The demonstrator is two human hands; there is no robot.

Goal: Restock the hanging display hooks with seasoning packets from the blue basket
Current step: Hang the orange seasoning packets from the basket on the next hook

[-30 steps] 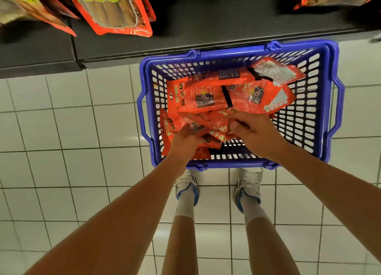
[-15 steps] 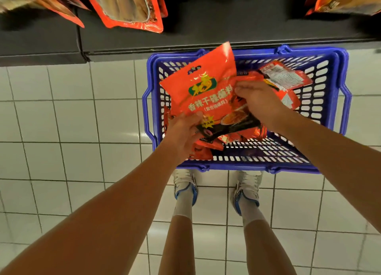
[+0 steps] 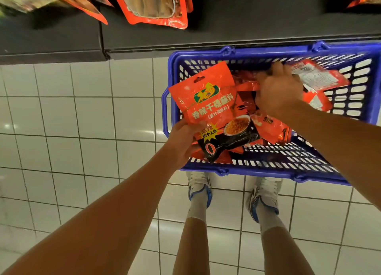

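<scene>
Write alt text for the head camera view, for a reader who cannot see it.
Seen from above, a person's left hand grips an orange and black seasoning packet over a blue basket on a white tiled floor, while the right hand reaches among more packets inside. Packets hang above.

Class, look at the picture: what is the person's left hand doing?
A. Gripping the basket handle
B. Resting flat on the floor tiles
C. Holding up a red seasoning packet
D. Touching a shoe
C: the left hand grips the lower corner of a red seasoning packet, raised over the blue basket.
</scene>
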